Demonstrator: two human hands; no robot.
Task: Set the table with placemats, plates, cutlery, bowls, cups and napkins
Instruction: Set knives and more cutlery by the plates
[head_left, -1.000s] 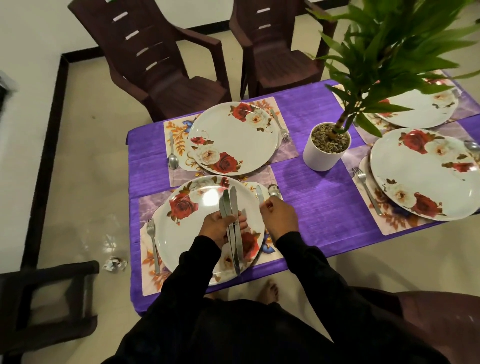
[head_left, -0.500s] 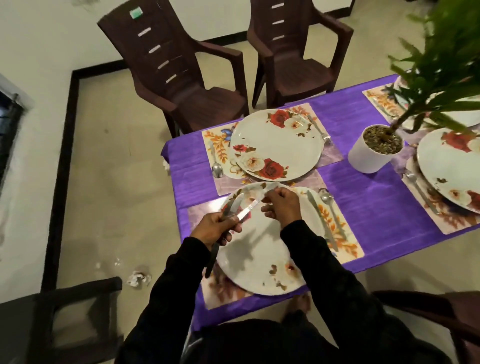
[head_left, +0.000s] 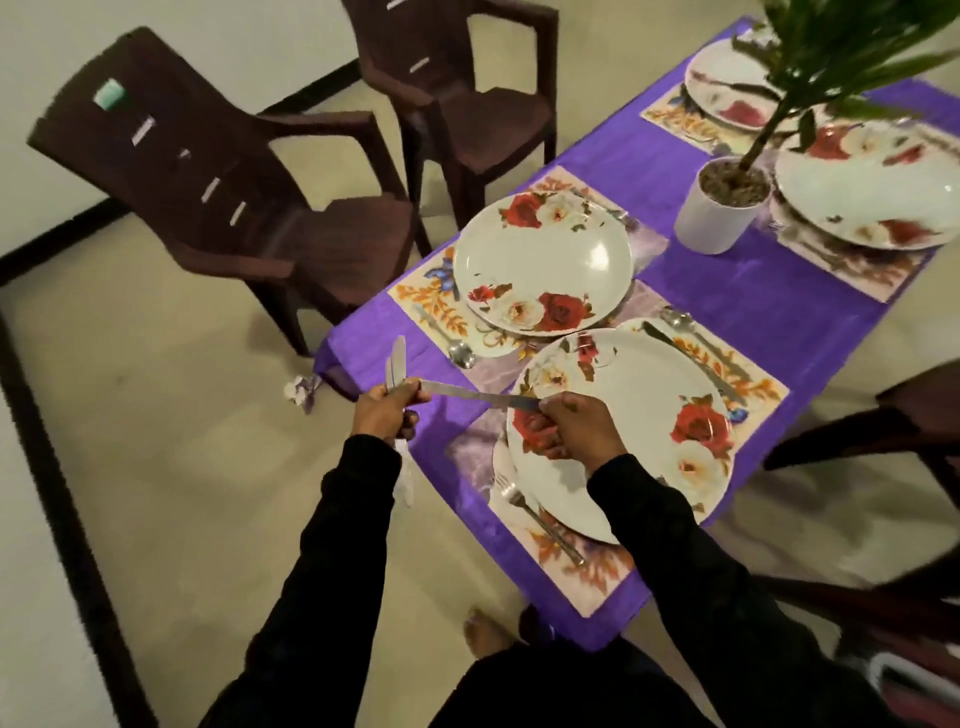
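1. The left hand (head_left: 387, 413) is curled round a small bundle of table knives (head_left: 397, 364), blades sticking up above the fingers and handle ends hanging below the fist.
2. The right hand (head_left: 574, 428) pinches one end of a single knife (head_left: 478, 396) between thumb and fingertips; that knife lies almost level, spanning from the right fingers across to the left fist, which touches its other end.
3. This knife hangs over the near edge of the purple tablecloth (head_left: 753, 291), just left of the nearest floral plate (head_left: 639, 431), which sits beneath the right fingers.
4. Handling, as I judge it: the knives look like polished steel, stiff, light and slick, so a bundle can slide or fan apart in a loose fist. A firm wrap at mid-length suits the bundle.
5. The single knife is best held at the handle, flat sides between thumb and fingers, away from the blade edge.
6. The plate looks breakable; a dropped knife could chip it, so it should be laid down low on the placemat (head_left: 597, 571) beside the rim.
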